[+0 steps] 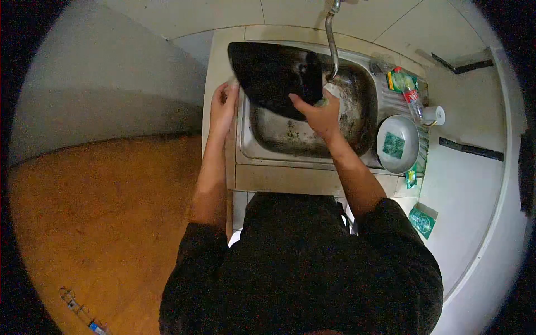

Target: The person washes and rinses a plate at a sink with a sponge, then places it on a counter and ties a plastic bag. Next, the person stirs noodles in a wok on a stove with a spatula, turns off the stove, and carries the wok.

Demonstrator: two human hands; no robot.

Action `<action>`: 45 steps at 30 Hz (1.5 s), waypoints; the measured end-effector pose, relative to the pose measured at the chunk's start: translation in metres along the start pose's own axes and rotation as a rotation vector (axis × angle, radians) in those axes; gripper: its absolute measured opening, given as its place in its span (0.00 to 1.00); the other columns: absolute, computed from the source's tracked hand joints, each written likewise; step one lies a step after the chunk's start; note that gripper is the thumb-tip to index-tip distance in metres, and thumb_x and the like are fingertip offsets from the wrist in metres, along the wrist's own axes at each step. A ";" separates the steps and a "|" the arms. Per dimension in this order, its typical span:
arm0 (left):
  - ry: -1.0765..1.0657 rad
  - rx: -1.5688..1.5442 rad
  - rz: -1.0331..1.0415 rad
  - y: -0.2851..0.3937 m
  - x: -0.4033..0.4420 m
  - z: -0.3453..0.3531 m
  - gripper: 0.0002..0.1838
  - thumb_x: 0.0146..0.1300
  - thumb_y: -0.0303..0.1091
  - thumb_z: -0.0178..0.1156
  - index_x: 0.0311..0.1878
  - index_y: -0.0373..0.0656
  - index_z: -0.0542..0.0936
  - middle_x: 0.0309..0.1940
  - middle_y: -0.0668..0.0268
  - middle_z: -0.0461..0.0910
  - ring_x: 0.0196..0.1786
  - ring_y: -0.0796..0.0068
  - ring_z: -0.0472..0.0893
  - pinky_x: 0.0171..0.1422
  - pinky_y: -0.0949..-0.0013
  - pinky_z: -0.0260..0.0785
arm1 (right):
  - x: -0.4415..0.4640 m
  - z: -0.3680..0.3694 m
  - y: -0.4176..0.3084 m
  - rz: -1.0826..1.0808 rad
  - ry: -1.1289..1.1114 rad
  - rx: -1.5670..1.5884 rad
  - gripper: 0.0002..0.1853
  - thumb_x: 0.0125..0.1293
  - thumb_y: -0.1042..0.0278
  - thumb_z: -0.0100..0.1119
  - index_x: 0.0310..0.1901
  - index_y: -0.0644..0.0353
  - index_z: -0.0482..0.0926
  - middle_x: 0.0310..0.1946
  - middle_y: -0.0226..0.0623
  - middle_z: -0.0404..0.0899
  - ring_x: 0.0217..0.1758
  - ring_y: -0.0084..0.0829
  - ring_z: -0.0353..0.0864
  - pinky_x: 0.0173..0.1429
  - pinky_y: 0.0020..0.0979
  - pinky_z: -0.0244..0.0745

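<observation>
A large black pan-like piece [273,78] is held tilted above the left part of the steel sink [301,148]. Its exact kind does not show clearly. My left hand [224,106] grips its left edge with curled fingers. On its lower right side, my right hand [321,114] is closed, thumb against the dark surface and fingers partly hidden. A small pale-green bit shows between that thumb and the fingers; I cannot make out what it is. The metal faucet [330,44] hangs just right of the black piece.
On the drainboard right of the sink are a grey-white pan [412,145] with a green scouring pad [393,145] in it, a clear bottle with a red label [411,96] and a white cup [435,115]. Below lies a green packet [422,221]. A wall [111,78] borders the left.
</observation>
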State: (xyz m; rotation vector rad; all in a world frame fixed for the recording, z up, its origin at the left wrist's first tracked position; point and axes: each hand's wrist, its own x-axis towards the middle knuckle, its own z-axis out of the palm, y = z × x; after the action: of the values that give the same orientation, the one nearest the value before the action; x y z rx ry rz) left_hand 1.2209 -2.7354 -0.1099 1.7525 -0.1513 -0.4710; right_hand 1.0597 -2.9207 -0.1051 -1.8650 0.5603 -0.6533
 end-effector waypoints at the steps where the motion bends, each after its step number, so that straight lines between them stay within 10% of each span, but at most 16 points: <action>1: 0.000 -0.005 0.010 -0.001 0.003 -0.001 0.29 0.68 0.50 0.59 0.60 0.34 0.71 0.46 0.61 0.77 0.42 0.72 0.78 0.51 0.70 0.69 | 0.002 0.005 0.000 0.087 0.030 0.097 0.16 0.52 0.62 0.76 0.35 0.67 0.84 0.31 0.34 0.86 0.33 0.23 0.82 0.42 0.27 0.76; 8: -0.265 -0.273 -0.096 -0.037 0.037 -0.026 0.19 0.64 0.39 0.64 0.53 0.37 0.78 0.42 0.66 0.82 0.42 0.76 0.80 0.49 0.71 0.72 | 0.019 0.031 0.032 0.536 0.029 -0.072 0.23 0.62 0.53 0.66 0.43 0.71 0.80 0.36 0.45 0.84 0.38 0.34 0.82 0.48 0.35 0.76; 15: -0.108 -0.152 -0.030 0.008 -0.008 -0.042 0.20 0.62 0.38 0.67 0.52 0.37 0.78 0.43 0.65 0.82 0.41 0.77 0.80 0.47 0.71 0.73 | 0.000 0.074 0.068 0.434 0.386 -0.165 0.21 0.64 0.58 0.59 0.48 0.71 0.78 0.48 0.59 0.79 0.56 0.54 0.76 0.62 0.44 0.69; 19: -0.164 0.322 -0.053 0.039 -0.035 -0.038 0.19 0.66 0.42 0.64 0.50 0.36 0.79 0.38 0.68 0.82 0.40 0.82 0.77 0.47 0.74 0.70 | 0.042 0.087 0.034 0.085 0.296 -0.057 0.20 0.62 0.65 0.60 0.54 0.66 0.76 0.52 0.54 0.78 0.59 0.50 0.76 0.64 0.41 0.68; 24: -0.177 0.105 0.067 0.010 -0.033 -0.018 0.18 0.72 0.43 0.55 0.50 0.36 0.79 0.37 0.70 0.80 0.40 0.82 0.74 0.48 0.74 0.69 | 0.059 0.118 -0.007 -0.157 0.037 -0.065 0.21 0.61 0.69 0.60 0.57 0.61 0.77 0.52 0.50 0.79 0.58 0.49 0.77 0.64 0.41 0.69; 26: -0.163 -0.012 0.052 0.005 -0.031 -0.014 0.18 0.73 0.43 0.53 0.51 0.36 0.79 0.38 0.70 0.80 0.41 0.81 0.74 0.49 0.73 0.69 | 0.055 0.118 -0.031 -0.683 -0.036 0.009 0.22 0.58 0.71 0.59 0.56 0.62 0.77 0.51 0.52 0.79 0.56 0.51 0.78 0.62 0.41 0.71; 28: -0.131 0.128 0.060 0.022 -0.047 -0.012 0.18 0.74 0.43 0.51 0.50 0.36 0.79 0.38 0.70 0.80 0.41 0.80 0.74 0.50 0.71 0.69 | 0.064 0.107 -0.030 -0.693 -0.057 -0.009 0.21 0.57 0.71 0.58 0.55 0.62 0.78 0.53 0.50 0.79 0.59 0.49 0.77 0.65 0.41 0.70; 30: -0.099 0.188 0.143 0.029 -0.056 -0.004 0.18 0.75 0.42 0.49 0.50 0.35 0.78 0.37 0.71 0.80 0.41 0.80 0.74 0.50 0.71 0.69 | 0.083 0.106 -0.022 -0.103 -0.017 -0.041 0.20 0.57 0.71 0.58 0.54 0.60 0.79 0.56 0.47 0.78 0.63 0.45 0.75 0.70 0.43 0.65; 32: -0.138 0.331 0.113 0.030 -0.052 -0.005 0.19 0.75 0.43 0.48 0.50 0.35 0.78 0.37 0.70 0.80 0.41 0.80 0.74 0.50 0.72 0.68 | 0.072 0.105 -0.027 -0.174 -0.091 -0.006 0.18 0.58 0.70 0.57 0.52 0.59 0.80 0.57 0.46 0.77 0.66 0.42 0.73 0.73 0.43 0.61; 34: -0.103 0.099 0.138 0.019 -0.051 0.000 0.19 0.76 0.43 0.48 0.50 0.34 0.78 0.37 0.69 0.80 0.41 0.81 0.74 0.50 0.73 0.68 | 0.057 0.105 -0.028 -0.728 -0.182 0.074 0.20 0.57 0.72 0.57 0.53 0.58 0.80 0.56 0.45 0.78 0.65 0.43 0.74 0.73 0.42 0.61; 40: -0.087 0.039 0.066 0.012 -0.054 0.014 0.20 0.76 0.44 0.47 0.47 0.34 0.78 0.35 0.65 0.79 0.40 0.82 0.73 0.48 0.75 0.67 | 0.066 0.091 -0.014 -0.324 -0.073 -0.018 0.21 0.55 0.75 0.59 0.53 0.56 0.78 0.56 0.44 0.78 0.62 0.44 0.75 0.69 0.40 0.67; 45: 0.031 -0.082 0.031 0.025 -0.048 0.018 0.23 0.76 0.48 0.47 0.43 0.34 0.78 0.35 0.67 0.79 0.39 0.82 0.74 0.47 0.74 0.67 | 0.039 0.089 -0.025 -0.737 -0.319 0.079 0.26 0.53 0.79 0.61 0.57 0.58 0.76 0.59 0.43 0.76 0.65 0.44 0.73 0.72 0.43 0.63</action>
State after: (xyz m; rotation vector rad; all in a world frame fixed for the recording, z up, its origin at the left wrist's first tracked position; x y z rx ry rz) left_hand 1.1739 -2.7410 -0.0774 1.6738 -0.1352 -0.4223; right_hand 1.1496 -2.8763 -0.1028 -2.0342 -0.3834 -0.8038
